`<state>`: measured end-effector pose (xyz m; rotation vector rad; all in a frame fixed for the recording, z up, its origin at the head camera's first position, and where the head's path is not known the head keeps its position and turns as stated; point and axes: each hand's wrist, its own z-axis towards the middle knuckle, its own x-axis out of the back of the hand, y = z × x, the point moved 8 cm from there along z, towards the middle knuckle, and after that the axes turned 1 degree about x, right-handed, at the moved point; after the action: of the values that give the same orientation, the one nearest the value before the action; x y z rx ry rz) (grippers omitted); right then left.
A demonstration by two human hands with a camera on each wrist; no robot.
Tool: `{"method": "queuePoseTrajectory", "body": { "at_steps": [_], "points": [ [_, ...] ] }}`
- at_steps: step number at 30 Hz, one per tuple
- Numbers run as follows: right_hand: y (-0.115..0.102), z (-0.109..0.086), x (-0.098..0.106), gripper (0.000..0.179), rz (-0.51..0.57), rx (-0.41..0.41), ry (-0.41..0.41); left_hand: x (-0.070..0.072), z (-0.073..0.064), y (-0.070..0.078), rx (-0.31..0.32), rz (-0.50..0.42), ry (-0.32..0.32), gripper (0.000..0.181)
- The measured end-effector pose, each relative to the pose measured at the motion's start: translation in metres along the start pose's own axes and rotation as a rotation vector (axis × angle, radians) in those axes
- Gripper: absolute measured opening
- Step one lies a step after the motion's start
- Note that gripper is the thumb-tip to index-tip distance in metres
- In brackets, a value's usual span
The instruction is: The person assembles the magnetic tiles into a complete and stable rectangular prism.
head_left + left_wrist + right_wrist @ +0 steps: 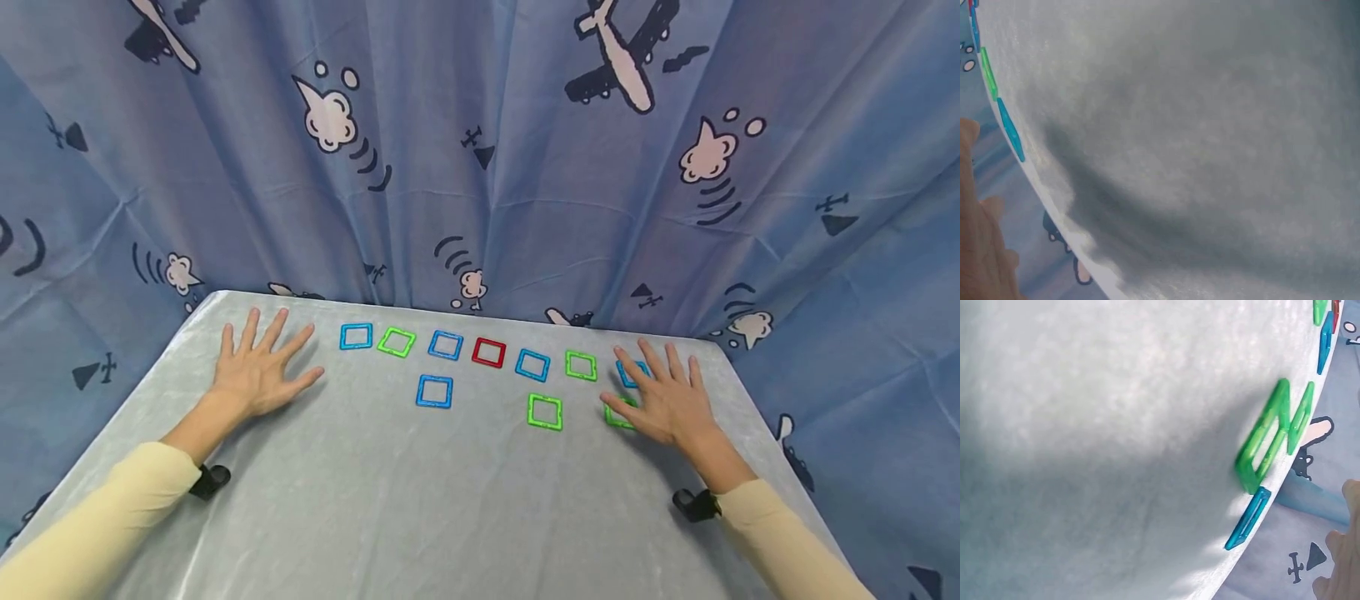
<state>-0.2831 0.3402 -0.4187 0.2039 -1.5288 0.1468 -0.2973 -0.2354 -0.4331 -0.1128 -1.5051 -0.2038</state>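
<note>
Both hands spread their fingers over the table and hold nothing. At the left, my left hand (258,375) lies apart from the nearest tile, a blue square frame tile (356,347). My right hand (667,404) is at the right, its thumb and fingers partly covering a green frame tile (609,414) and a blue frame tile (622,373). In the right wrist view, a green tile (1264,419) and a blue tile (1247,519) lie near the table edge, with fingertips (1341,550) at the border. The left wrist view catches part of the left hand (985,250).
Along the back runs a row of frame tiles, including a red one (487,365) and a green one (581,377). Before it lie a blue tile (434,405) and a green tile (545,427). A blue patterned curtain (420,167) hangs behind the grey-covered table (450,517).
</note>
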Motion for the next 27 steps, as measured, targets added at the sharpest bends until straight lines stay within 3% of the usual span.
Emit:
{"method": "queuePoseTrajectory", "body": {
  "at_steps": [8,11,16,21,27],
  "points": [
    [0.001,0.000,0.009,0.089,0.079,0.011,-0.018,0.007,0.001,0.004,-0.017,-0.032,0.034,0.079],
    [0.002,0.000,0.014,0.085,0.142,0.058,-0.013,0.010,0.001,0.004,-0.028,-0.050,0.058,0.074],
    [0.004,-0.001,0.027,0.076,0.303,0.165,0.083,0.020,0.000,0.008,-0.088,-0.125,0.139,0.063],
    [0.006,-0.007,0.035,0.064,0.522,0.179,0.155,0.030,0.000,0.014,-0.146,-0.294,0.181,0.052],
    [0.010,-0.015,0.033,0.048,0.660,0.152,0.200,0.028,-0.001,0.028,-0.211,-0.608,0.127,0.042]
  ]
}}
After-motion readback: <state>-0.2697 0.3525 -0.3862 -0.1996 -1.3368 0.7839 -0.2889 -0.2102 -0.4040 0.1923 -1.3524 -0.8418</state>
